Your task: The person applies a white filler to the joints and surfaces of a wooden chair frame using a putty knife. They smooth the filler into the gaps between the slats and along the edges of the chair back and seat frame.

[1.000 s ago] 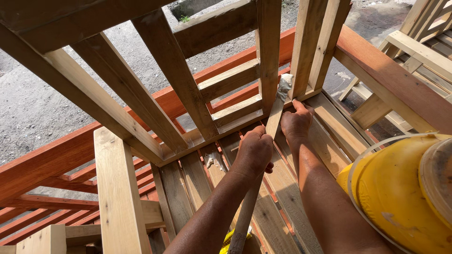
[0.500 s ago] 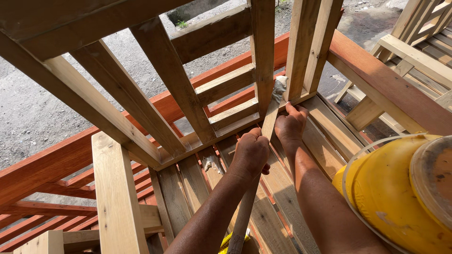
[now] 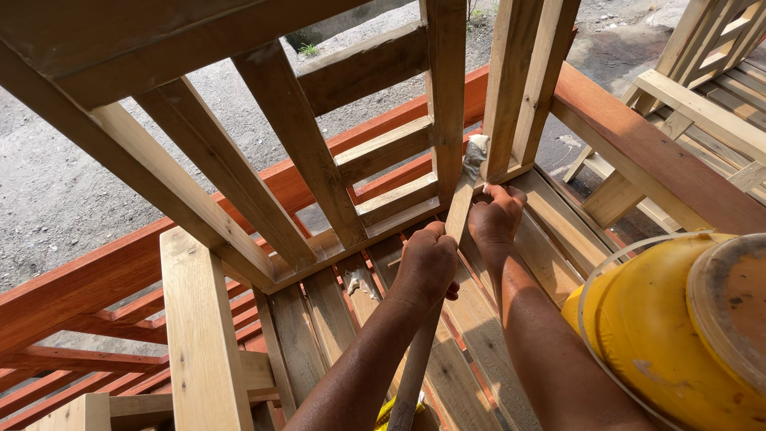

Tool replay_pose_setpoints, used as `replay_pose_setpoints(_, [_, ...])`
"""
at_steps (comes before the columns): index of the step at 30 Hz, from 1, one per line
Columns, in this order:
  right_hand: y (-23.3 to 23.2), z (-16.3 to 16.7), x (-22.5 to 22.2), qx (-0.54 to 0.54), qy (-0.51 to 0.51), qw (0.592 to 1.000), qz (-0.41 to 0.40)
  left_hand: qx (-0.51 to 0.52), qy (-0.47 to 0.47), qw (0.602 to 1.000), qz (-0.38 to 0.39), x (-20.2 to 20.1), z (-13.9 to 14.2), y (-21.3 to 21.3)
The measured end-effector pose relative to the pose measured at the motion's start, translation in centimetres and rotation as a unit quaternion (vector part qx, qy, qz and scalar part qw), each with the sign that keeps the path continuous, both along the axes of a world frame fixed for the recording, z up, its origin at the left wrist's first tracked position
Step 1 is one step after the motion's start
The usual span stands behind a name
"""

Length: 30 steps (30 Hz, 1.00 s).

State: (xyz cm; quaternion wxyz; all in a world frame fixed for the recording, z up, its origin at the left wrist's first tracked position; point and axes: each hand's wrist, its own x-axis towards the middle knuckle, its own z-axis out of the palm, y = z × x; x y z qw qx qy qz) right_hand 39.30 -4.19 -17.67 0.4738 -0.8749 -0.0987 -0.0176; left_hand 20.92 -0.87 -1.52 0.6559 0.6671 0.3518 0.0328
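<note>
Both hands are clamped on a long wooden stick [image 3: 447, 263], the left hand [image 3: 427, 267] lower and the right hand [image 3: 495, 219] higher for steering, so its white-wrapped tip [image 3: 475, 152] presses into the corner between the upright slats [image 3: 523, 88] of the wooden frame [image 3: 383, 219].

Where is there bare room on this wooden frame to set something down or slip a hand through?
The seat slats left of the left hand lie bare up to the near post. A hand could pass between the slanted back rails. It is crowded at the back corner, where both hands grip the stick, the right hand near its tip, and by the yellow bucket.
</note>
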Motion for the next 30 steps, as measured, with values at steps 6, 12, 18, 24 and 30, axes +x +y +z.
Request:
replay_pose_setpoints(6, [-0.1,2.1,-2.5,-0.013,-0.123,0.992,0.003,-0.010,-0.012,1.000,0.015,0.1,0.3,0.4])
replay_pose_setpoints(12, [0.4,5.8,-1.9,0.068,0.227,0.970,-0.056,0.005,-0.035,0.999,-0.001,0.1,0.3,0.3])
replay_pose_setpoints(18, [-0.2,3.3,-1.2,-0.344,0.013,0.936,0.073,0.017,-0.011,1.000,-0.006,-0.1,0.4,0.6])
replay_pose_setpoints(24, [-0.1,3.6,-0.5,-0.116,0.195,0.972,-0.065,0.006,-0.007,1.000,0.000,0.0,1.2,0.4])
replay_pose_setpoints(30, [-1.3,2.9,-2.0,-0.292,-0.075,0.953,0.031,0.005,-0.012,1.000,0.002,-0.2,1.1,0.5])
